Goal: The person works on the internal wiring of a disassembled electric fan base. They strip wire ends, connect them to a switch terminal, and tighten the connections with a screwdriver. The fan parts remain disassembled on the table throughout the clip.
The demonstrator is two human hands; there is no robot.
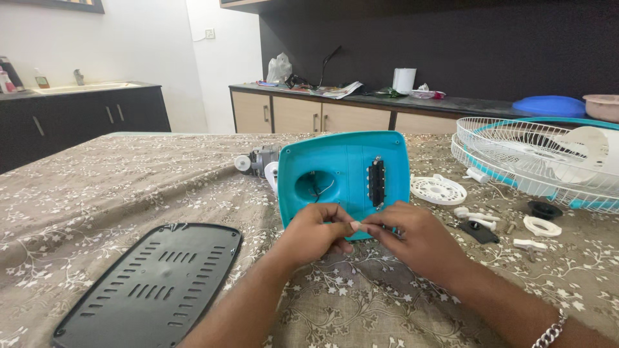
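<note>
A teal plastic fan base (pixel 345 173) stands on its edge on the table, its hollow inner side facing me. It has a round hole with wires and a black switch block (pixel 376 182). My left hand (pixel 314 232) and my right hand (pixel 412 235) meet at the base's lower edge. Together the fingertips pinch a small white part (pixel 355 225). A grey fan motor (pixel 259 160) lies behind the base on the left.
A black slotted bottom plate (pixel 151 283) lies at the front left on the patterned tablecloth (pixel 116 187). White fan grilles with a teal rim (pixel 541 161) lie at the right, beside a white round disc (pixel 438 190) and several small loose parts (pixel 509 225).
</note>
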